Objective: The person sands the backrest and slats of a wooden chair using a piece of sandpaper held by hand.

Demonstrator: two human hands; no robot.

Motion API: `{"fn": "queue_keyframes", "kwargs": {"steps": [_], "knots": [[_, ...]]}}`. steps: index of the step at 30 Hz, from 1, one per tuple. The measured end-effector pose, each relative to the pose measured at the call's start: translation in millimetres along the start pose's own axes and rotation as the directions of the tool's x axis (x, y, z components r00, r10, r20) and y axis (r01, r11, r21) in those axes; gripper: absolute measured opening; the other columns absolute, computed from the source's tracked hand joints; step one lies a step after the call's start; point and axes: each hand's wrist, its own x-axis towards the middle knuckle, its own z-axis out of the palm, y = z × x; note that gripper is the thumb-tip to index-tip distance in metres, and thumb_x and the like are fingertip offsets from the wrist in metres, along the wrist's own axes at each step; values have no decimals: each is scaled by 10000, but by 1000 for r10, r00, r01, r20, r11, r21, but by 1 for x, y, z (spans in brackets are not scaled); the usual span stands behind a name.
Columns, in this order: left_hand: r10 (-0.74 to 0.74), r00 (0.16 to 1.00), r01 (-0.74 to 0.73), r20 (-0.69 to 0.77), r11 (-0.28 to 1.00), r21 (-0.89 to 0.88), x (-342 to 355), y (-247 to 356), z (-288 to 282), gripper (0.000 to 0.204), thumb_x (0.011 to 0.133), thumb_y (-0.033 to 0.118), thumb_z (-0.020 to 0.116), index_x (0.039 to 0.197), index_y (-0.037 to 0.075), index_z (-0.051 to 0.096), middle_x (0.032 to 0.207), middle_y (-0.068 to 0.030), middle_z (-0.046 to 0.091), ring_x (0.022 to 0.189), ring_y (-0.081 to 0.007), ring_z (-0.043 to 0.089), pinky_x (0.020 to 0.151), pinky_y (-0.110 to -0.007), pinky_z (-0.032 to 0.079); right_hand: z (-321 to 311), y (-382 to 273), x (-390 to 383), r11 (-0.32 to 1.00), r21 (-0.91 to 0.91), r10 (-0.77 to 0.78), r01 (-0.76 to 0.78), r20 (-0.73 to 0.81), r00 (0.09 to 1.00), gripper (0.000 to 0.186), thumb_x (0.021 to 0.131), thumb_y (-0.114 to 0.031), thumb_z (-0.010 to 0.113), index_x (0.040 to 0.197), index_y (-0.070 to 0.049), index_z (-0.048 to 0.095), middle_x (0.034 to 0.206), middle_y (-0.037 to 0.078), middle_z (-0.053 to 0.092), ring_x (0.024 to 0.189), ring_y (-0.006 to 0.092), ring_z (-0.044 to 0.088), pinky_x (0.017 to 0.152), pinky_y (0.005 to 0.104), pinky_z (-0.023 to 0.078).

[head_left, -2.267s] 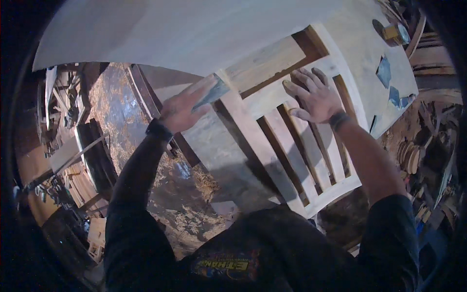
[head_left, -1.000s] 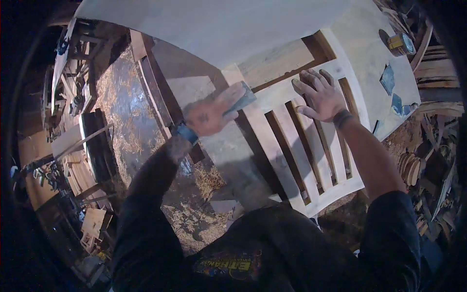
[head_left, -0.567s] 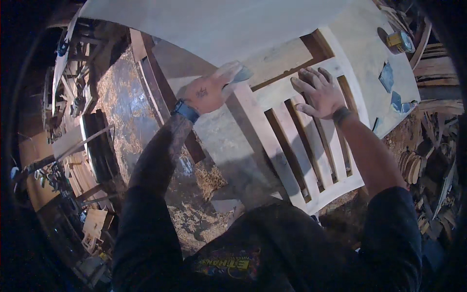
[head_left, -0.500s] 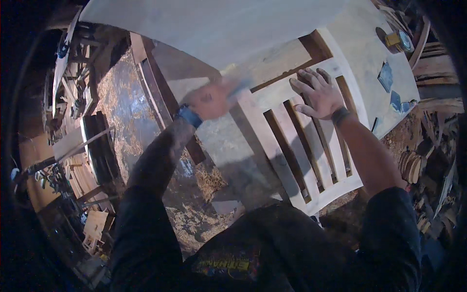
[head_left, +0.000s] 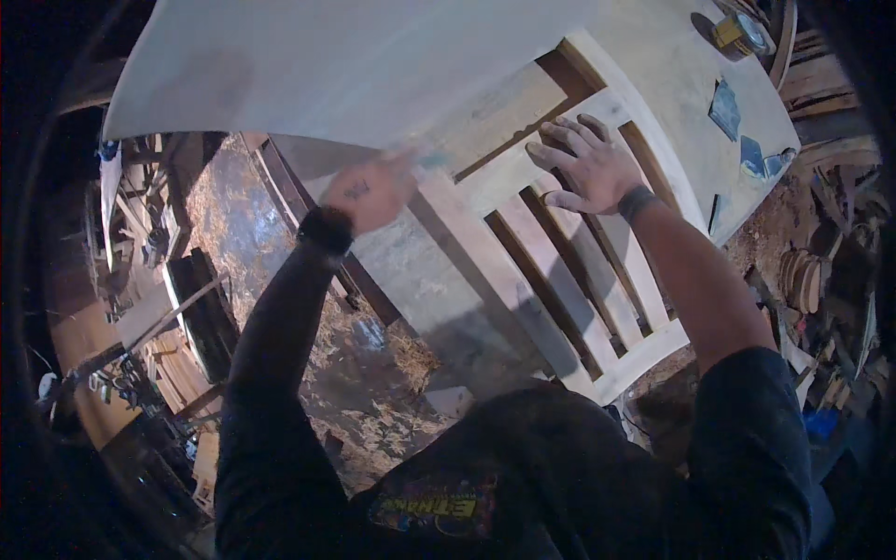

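Observation:
A pale wooden slatted frame (head_left: pixel 597 369) with several long slats lies tilted across the work table. My right hand (head_left: pixel 595 170) rests on its upper rail, fingers spread and nothing in them. At the frame's upper left corner is my left hand (head_left: pixel 369 194), its fingers smeared by motion. A blurred blue piece, which looks like sandpaper (head_left: pixel 433 160), shows at those fingertips, against the end of the left side rail. How the fingers grip it is hidden by the blur.
Blue sandpaper pieces (head_left: pixel 724 110) and a small tin (head_left: pixel 737 35) sit on the table's right part. A broad pale surface (head_left: pixel 355 65) spans the top. Shavings cover the floor (head_left: pixel 257 219) at left. Wood scraps (head_left: pixel 801 280) pile up at right.
The view has shifted, so most things sit further left. My left hand stays at the frame's corner, still blurred with the blue piece. My right hand remains spread on the upper rail.

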Motion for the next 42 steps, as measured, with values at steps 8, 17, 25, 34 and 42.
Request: {"fn": "queue_keyframes", "kwargs": {"steps": [8, 17, 25, 34, 42], "knots": [[-172, 985, 156, 25, 936, 315, 10, 18, -4, 645, 1143, 393, 482, 1704, 83, 418, 1741, -137, 482, 1464, -303, 612, 1188, -446, 520, 2, 2, -1, 1000, 0, -2, 2, -21, 1000, 799, 1009, -739, 583, 1627, -235, 545, 1676, 192, 497, 1587, 385, 422, 1341, 649, 250], [-101, 990, 143, -101, 721, 678, 15, -3, -7, 624, 1148, 436, 482, 1692, 130, 468, 1686, -146, 540, 1389, -361, 666, 1127, -496, 572, 0, 0, -1, 999, -50, 5, -6, -20, 1000, 832, 1001, -768, 553, 1637, -233, 533, 1671, 194, 511, 1582, 395, 439, 1337, 632, 267], [-165, 980, 176, -107, 980, 98, 3, 9, 1, 613, 1156, 435, 498, 1703, 161, 459, 1745, -132, 471, 1467, -346, 604, 1141, -470, 555, -2, 0, 1, 999, 17, 30, -31, 21, 999, 810, 979, -733, 608, 1620, -241, 547, 1697, 199, 477, 1602, 398, 405, 1347, 651, 235], [54, 962, 104, -266, 832, 545, -10, 18, 23, 695, 1064, 369, 630, 1708, 172, 456, 1759, -78, 470, 1273, -331, 699, 964, -461, 630, -4, -4, 0, 998, -46, 45, -43, 42, 998, 826, 1006, -749, 575, 1657, -246, 510, 1683, 209, 478, 1605, 420, 389, 1347, 624, 267], [172, 972, -3, -159, 687, 727, -30, 4, 50, 720, 1016, 211, 648, 1706, 170, 446, 1720, -97, 513, 1068, -355, 720, 928, -466, 633, -2, -3, 1, 998, -53, 23, -22, 27, 999, 825, 1000, -755, 557, 1637, -232, 530, 1674, 213, 485, 1587, 441, 406, 1343, 628, 259]]}}
